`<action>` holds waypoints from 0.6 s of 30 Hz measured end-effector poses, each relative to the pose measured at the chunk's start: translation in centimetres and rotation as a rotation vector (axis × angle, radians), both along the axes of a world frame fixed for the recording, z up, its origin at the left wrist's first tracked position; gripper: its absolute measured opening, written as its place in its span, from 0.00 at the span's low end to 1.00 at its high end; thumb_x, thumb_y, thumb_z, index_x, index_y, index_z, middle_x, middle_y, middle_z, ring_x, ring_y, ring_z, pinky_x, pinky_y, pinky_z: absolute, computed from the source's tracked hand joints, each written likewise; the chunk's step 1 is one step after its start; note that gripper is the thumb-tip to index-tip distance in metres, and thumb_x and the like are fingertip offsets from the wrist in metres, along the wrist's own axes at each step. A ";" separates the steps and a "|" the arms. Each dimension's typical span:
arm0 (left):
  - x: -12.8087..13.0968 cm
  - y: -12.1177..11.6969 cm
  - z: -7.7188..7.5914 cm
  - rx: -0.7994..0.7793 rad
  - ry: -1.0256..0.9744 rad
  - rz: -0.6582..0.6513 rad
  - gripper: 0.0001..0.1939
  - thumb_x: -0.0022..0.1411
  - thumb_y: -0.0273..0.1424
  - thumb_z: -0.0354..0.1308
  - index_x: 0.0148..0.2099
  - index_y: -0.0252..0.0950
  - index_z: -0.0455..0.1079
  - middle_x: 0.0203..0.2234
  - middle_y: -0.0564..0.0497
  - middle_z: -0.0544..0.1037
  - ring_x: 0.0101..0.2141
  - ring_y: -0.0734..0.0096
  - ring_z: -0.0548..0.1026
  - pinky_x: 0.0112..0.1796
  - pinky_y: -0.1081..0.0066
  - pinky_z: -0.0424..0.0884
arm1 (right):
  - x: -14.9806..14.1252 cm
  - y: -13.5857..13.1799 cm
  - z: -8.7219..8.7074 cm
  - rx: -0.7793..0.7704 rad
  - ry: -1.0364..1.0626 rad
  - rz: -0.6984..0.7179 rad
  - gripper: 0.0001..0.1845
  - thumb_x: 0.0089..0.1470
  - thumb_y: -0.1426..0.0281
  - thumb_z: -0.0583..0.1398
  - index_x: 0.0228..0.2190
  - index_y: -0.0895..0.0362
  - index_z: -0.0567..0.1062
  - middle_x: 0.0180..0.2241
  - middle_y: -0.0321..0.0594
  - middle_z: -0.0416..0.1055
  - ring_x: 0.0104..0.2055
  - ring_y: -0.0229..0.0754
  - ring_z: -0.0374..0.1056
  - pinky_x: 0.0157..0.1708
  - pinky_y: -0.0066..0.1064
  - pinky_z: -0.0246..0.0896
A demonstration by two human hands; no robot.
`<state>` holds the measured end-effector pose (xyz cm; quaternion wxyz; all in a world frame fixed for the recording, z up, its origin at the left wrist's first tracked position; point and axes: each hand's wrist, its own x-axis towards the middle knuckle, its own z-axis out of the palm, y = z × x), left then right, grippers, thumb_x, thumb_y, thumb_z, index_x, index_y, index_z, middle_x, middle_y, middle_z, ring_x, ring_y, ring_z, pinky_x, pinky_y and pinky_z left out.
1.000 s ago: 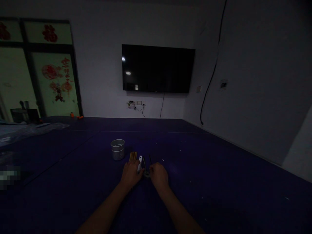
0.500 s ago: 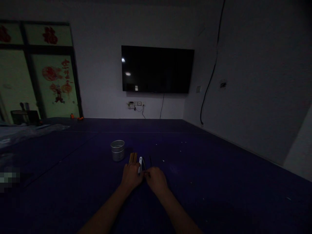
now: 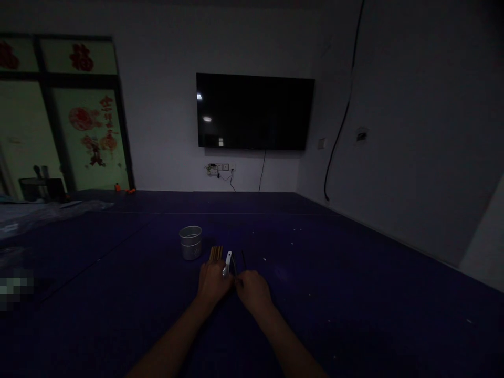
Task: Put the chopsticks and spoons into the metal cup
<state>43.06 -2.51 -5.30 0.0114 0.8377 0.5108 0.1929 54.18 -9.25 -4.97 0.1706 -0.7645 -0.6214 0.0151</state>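
My left hand (image 3: pixel 213 281) rests on the purple surface with its fingers curled. The lower end of a white-handled utensil (image 3: pixel 229 259) lies between its thumb and forefinger. A bundle of wooden chopsticks (image 3: pixel 216 253) sticks out beyond the same hand, its near ends hidden under the fingers. Close beside it, my right hand (image 3: pixel 252 289) is closed in a pinch at the near end of a thin metal spoon (image 3: pixel 235 264), whose bowl is covered. A dark slim stick (image 3: pixel 243 258) lies just past the right knuckles. To the left stands an upright silver metal cup (image 3: pixel 191 244).
Clear plastic sheeting (image 3: pixel 74 211) lies along the left side of the purple surface (image 3: pixel 354 294). Small orange items (image 3: pixel 129 191) sit at the far left edge. Small white scraps are scattered to the right. A television (image 3: pixel 255 111) hangs on the far wall, and a black cable (image 3: pixel 339 134) runs down the right wall.
My right hand has moved left against my left hand and now covers the spoon's bowl. The white-handled utensil has tilted slightly to the right. Cup and chopsticks stay in place.
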 end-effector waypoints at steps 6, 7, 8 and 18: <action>-0.1 1.0 -0.7 -0.112 -0.458 0.000 0.10 0.51 0.31 0.57 0.36 0.35 0.75 0.31 0.48 0.79 0.35 0.65 0.76 0.36 0.71 0.66 | -0.1 0.0 0.0 0.002 -0.001 -0.009 0.13 0.57 0.68 0.55 0.32 0.57 0.80 0.36 0.49 0.78 0.41 0.48 0.74 0.36 0.30 0.61; -0.2 1.2 -0.8 -0.157 -0.621 0.002 0.10 0.50 0.32 0.58 0.37 0.35 0.75 0.30 0.49 0.79 0.33 0.66 0.76 0.35 0.71 0.66 | -0.1 -0.1 0.1 -0.003 0.008 -0.013 0.13 0.57 0.67 0.55 0.32 0.57 0.80 0.36 0.48 0.78 0.40 0.47 0.74 0.36 0.30 0.61; -0.2 1.4 -0.9 -0.205 -0.797 0.003 0.12 0.49 0.33 0.59 0.37 0.34 0.75 0.29 0.49 0.79 0.32 0.67 0.76 0.33 0.72 0.66 | -0.1 -0.1 0.2 -0.008 0.019 -0.013 0.13 0.57 0.66 0.56 0.32 0.56 0.80 0.36 0.48 0.78 0.40 0.47 0.74 0.35 0.29 0.61; -0.4 1.9 -0.3 -0.963 -1.661 -0.122 0.10 0.44 0.33 0.63 0.30 0.33 0.73 0.22 0.53 0.77 0.23 0.72 0.73 0.27 0.74 0.67 | -0.1 0.3 0.0 0.248 0.238 0.099 0.25 0.51 0.68 0.62 0.52 0.55 0.71 0.47 0.46 0.75 0.48 0.46 0.71 0.46 0.32 0.63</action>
